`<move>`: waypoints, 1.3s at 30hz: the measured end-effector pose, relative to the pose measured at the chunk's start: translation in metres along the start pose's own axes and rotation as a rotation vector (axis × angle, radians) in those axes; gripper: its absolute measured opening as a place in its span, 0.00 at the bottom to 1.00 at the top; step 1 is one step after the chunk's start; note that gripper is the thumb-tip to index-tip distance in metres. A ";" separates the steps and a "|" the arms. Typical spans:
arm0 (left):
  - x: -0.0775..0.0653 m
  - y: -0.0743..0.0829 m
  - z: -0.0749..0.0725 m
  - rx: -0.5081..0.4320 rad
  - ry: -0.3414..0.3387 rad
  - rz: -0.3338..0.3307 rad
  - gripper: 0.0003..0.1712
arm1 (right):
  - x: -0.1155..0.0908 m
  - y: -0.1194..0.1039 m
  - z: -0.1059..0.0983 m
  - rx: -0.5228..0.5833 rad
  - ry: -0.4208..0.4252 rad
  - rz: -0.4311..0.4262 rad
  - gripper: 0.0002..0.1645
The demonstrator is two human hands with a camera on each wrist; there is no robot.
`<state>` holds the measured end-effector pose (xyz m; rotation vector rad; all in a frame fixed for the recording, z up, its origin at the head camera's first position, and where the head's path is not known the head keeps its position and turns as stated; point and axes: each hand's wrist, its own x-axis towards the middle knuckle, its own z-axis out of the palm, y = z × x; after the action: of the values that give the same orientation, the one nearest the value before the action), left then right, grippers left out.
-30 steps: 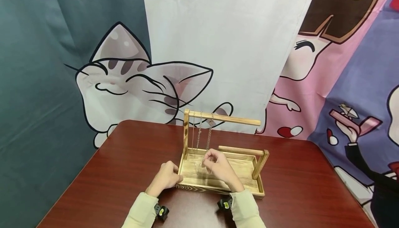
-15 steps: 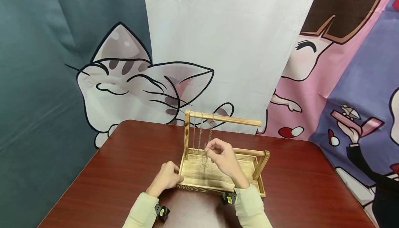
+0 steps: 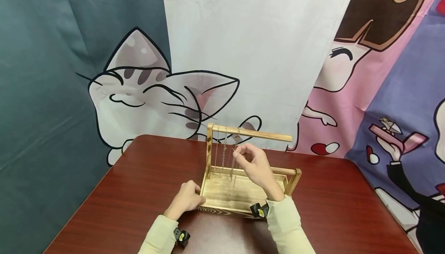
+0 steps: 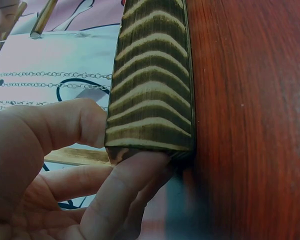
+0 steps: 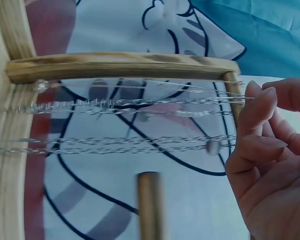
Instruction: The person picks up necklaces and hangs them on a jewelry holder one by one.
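My right hand [image 3: 255, 165] is raised over the wooden jewelry stand [image 3: 255, 133], pinching a thin necklace [image 5: 210, 90] between thumb and index finger. This necklace drops toward the tray base, its lower end a small loop above the wood. Beside it, several chain necklaces [image 3: 224, 153] hang from the left part of the upper bar. At the front left corner of the stand's tray, my left hand [image 3: 185, 197] grips the wood. The left wrist view shows its thumb [image 4: 85, 122] on one side of the striped tray wall [image 4: 150, 90] and fingers under its end.
The stand rests on a dark red table [image 3: 156, 169]. Its lower bar [image 3: 274, 170] runs from a short post [image 3: 292, 182] at the right. The upper bar's right end is free. A cartoon-printed curtain [image 3: 260, 53] hangs behind the table.
My right hand has risen and moved slightly right, lifting the thin necklace from low over the tray to about mid-height of the hanging chains. The left hand keeps its place on the tray corner.
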<state>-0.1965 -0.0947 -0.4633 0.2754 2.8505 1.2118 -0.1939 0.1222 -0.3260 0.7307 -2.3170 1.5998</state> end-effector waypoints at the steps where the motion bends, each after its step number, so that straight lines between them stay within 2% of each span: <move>1: 0.000 0.000 0.000 0.000 0.001 0.001 0.02 | 0.001 -0.002 -0.001 -0.002 0.003 -0.010 0.04; 22: 0.000 0.000 0.001 0.004 0.006 -0.004 0.02 | 0.031 -0.043 -0.024 0.001 0.058 -0.082 0.04; 29: 0.000 0.000 0.000 0.013 0.005 -0.002 0.02 | 0.040 -0.050 -0.034 -0.003 0.073 -0.098 0.06; 39: 0.001 0.000 0.001 0.029 0.012 -0.008 0.02 | 0.045 -0.055 -0.045 -0.022 0.148 -0.092 0.05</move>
<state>-0.1973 -0.0939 -0.4641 0.2590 2.8785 1.1752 -0.2076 0.1363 -0.2438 0.6788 -2.1616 1.5318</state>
